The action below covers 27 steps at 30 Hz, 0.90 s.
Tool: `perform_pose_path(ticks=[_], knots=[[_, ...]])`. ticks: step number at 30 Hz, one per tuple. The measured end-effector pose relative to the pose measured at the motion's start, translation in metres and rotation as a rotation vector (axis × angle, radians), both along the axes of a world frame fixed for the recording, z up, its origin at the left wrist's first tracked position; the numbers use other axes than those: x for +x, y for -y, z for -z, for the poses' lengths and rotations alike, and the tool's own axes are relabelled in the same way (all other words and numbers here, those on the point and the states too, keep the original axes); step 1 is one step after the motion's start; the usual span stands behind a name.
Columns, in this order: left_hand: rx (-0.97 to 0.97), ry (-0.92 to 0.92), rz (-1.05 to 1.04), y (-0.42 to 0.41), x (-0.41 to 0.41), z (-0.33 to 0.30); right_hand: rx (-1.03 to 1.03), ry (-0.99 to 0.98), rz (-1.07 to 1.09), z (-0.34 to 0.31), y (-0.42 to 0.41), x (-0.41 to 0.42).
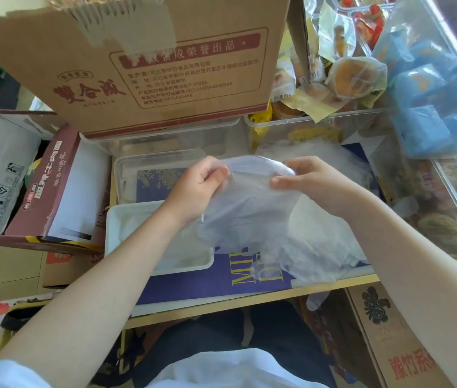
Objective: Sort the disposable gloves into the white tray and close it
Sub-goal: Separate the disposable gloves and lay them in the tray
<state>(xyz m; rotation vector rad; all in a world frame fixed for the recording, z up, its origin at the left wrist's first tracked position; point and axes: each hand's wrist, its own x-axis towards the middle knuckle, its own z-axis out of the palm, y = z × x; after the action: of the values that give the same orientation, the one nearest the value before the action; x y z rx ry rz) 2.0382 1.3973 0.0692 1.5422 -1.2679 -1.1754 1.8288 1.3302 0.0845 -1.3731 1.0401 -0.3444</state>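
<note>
Both hands' grips, left hand (199, 183) and right hand (310, 182), pinch gloves (249, 217) above cluttered table (249, 301).

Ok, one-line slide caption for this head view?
Both hands, left hand and right hand, hold clear disposable gloves above the open white tray.
</note>
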Motion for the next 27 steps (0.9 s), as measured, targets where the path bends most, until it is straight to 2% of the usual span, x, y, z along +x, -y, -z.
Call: perform_pose_path(ticks=[2,4,7,10,16,20,23,25,27], knots=[[0.021,-0.086,-0.077,0.002,-0.003,-0.002,0.175,0.207,0.032,0.009,0.001,-0.013],[0.058,-0.192,-0.164,0.005,-0.006,-0.002,0.278,0.308,0.069,0.015,-0.002,-0.016],[0.141,-0.308,-0.221,0.013,-0.01,0.003,0.199,0.165,0.127,0.021,-0.008,-0.011],[0.187,-0.26,-0.223,0.02,-0.014,0.01,0.106,0.081,0.129,0.023,-0.01,-0.005],[0.21,-0.066,-0.286,0.029,-0.013,0.036,0.097,-0.017,0.218,0.044,-0.016,-0.001],[0.188,0.001,-0.329,0.031,-0.019,0.044,0.104,-0.039,0.272,0.06,-0.02,-0.006],[0.179,0.097,-0.267,0.035,-0.026,0.05,0.021,-0.237,0.206,0.077,-0.026,-0.02],[0.177,0.145,-0.213,0.037,-0.031,0.054,-0.14,-0.529,0.078,0.093,-0.032,-0.038],[0.164,0.197,-0.148,0.039,-0.036,0.058,-0.285,-0.831,0.05,0.108,-0.039,-0.063]])
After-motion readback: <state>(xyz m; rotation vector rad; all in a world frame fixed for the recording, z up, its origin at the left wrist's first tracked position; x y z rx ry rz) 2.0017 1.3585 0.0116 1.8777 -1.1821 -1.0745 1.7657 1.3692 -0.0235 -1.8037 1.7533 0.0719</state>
